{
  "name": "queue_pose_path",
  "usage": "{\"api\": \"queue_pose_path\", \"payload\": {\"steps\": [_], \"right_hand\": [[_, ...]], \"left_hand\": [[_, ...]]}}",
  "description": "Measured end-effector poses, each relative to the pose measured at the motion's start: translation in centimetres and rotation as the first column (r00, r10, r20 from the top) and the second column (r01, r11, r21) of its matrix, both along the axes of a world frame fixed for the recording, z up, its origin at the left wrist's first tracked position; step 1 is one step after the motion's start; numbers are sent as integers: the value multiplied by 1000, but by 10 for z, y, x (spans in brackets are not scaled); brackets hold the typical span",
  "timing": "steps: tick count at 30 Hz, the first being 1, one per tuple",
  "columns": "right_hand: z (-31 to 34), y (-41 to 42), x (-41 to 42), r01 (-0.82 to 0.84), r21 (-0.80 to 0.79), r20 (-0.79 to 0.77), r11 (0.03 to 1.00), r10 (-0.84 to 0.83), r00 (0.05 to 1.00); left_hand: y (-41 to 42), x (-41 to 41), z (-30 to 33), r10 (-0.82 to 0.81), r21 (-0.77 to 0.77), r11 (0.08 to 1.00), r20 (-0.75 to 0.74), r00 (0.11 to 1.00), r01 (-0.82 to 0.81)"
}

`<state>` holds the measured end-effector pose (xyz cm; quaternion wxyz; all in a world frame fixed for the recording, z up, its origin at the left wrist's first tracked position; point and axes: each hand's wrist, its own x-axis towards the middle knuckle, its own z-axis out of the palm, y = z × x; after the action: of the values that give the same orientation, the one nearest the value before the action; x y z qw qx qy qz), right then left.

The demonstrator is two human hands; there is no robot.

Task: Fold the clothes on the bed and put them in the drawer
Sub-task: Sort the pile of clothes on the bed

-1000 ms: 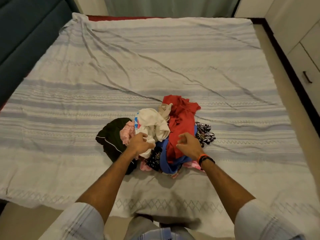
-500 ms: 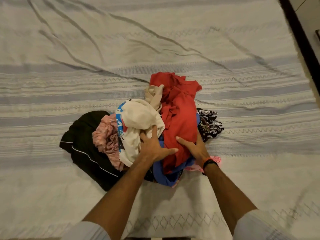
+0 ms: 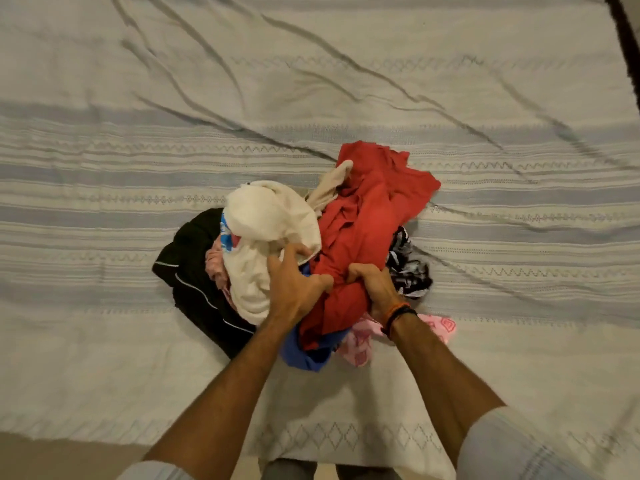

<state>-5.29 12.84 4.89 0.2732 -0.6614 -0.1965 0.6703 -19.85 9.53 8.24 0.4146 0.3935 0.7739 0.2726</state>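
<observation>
A heap of crumpled clothes lies in the middle of the bed (image 3: 104, 341). On top is a red garment (image 3: 374, 216), beside it a cream garment (image 3: 266, 220). A black garment (image 3: 194, 282) sticks out on the left, a blue one (image 3: 304, 358) and a pink patterned one (image 3: 440, 323) at the front, a black-and-white one (image 3: 408, 268) on the right. My right hand (image 3: 374, 285) is closed on the lower part of the red garment. My left hand (image 3: 294, 282) rests with spread fingers between the cream and red garments. No drawer is in view.
The bed carries a wrinkled grey-and-white striped sheet (image 3: 346, 81), which spreads wide around the heap. The sheet's front edge (image 3: 69, 431) runs along the bottom, with floor below it. A dark strip (image 3: 627, 36) shows at the top right.
My right hand has gone from lying flat on the red garment to gripping it. The left hand stays spread on the heap. The camera has moved closer and more downward.
</observation>
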Motion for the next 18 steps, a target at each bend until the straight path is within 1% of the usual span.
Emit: {"api": "queue_pose_path", "payload": {"steps": [3, 6, 8, 11, 14, 16, 17, 18], "right_hand": [[25, 7, -45, -31, 91, -59, 995, 36, 998], [68, 14, -97, -103, 240, -150, 965, 142, 978], [95, 17, -132, -161, 306, -184, 938, 224, 957], [123, 18, -182, -234, 347, -261, 908, 333, 906], [143, 11, -226, -295, 321, -358, 900, 404, 842], [138, 8, -241, -353, 321, -336, 879, 454, 825], [129, 7, -248, -406, 324, -289, 855, 498, 818], [119, 7, -251, -507, 331, -158, 796, 577, 802]], "left_hand": [[-8, -43, 20, 99, 59, 993, 18, 995, -99], [-15, -90, 50, 186, 145, 971, 41, 982, -190], [-21, -120, 81, 271, 176, 945, 57, 961, -277], [-29, -163, 125, 361, 225, 903, 60, 931, -365], [-41, -204, 154, 391, 241, 895, -20, 920, -375], [-48, -221, 152, 385, 207, 909, -84, 919, -362], [-54, -228, 143, 385, 180, 915, -117, 916, -361], [-58, -231, 131, 375, 128, 925, -158, 914, -357]]}}
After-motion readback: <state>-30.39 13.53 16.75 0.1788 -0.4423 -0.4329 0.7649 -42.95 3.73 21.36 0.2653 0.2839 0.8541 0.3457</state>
